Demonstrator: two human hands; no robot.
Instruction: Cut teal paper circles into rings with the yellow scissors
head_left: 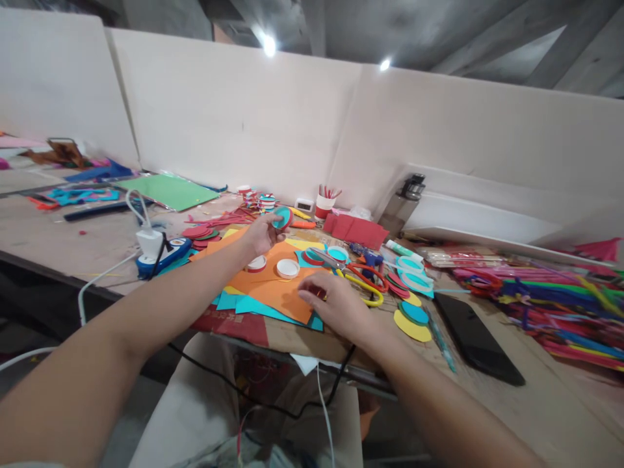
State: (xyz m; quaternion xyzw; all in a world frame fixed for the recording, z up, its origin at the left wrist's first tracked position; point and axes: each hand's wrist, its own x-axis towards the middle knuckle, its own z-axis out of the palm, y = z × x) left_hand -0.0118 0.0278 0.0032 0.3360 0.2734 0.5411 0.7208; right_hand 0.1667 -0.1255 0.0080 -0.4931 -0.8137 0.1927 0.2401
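My left hand (265,235) is closed on a small round paper piece (282,219) with a teal face and a red rim, raised over the orange sheet (273,296). Curled fingers show on my right hand (336,302), low over the sheet's right edge; what they hold, if anything, is hidden. Between the hands sits a white round cap (288,268), with a red-rimmed white cap (257,263) to its left. Scissors with yellow handles (368,292) and scissors with red handles (369,275) lie just beyond my right hand.
Paper discs (413,320), a pen (442,341) and a black phone (478,338) lie on the right. Beyond are pipe cleaners (550,305), a bottle (402,205) and a red-and-white cup (324,205). A power strip (163,259) with a white plug sits left.
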